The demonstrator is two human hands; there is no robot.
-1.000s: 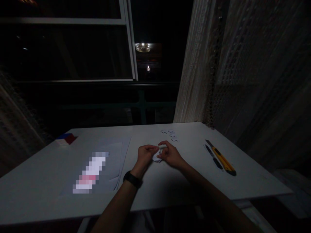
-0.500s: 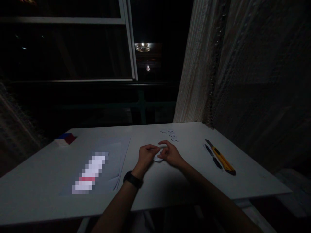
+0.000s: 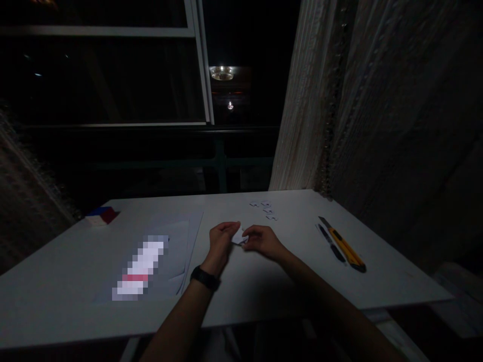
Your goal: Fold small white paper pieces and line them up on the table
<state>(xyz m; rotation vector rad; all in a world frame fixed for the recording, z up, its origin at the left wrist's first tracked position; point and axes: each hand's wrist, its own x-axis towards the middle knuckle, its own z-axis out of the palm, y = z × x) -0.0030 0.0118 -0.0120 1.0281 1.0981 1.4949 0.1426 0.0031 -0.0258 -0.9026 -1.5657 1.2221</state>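
Observation:
A small piece of white paper (image 3: 239, 236) is held between my two hands above the middle of the table. My left hand (image 3: 222, 242), with a dark watch on its wrist, pinches the paper at its left side. From the right, my right hand (image 3: 263, 241) grips the opposite edge with thumb and fingers. Beyond the hands lie several small cut paper pieces (image 3: 267, 211) on the white table (image 3: 294, 291). Dim light hides the paper's exact folds.
To the right lie a yellow box cutter (image 3: 345, 246) and a dark pen (image 3: 332, 244). Paper sheets (image 3: 181, 251) are on the left, partly blurred out. A colored puzzle cube (image 3: 101, 216) sits at the far left. A curtain (image 3: 302, 100) hangs behind the table's right side.
The hands have drawn slightly apart, the left one moving a little left. The right hand's raised index finger has come down, and more of the paper shows flat between them.

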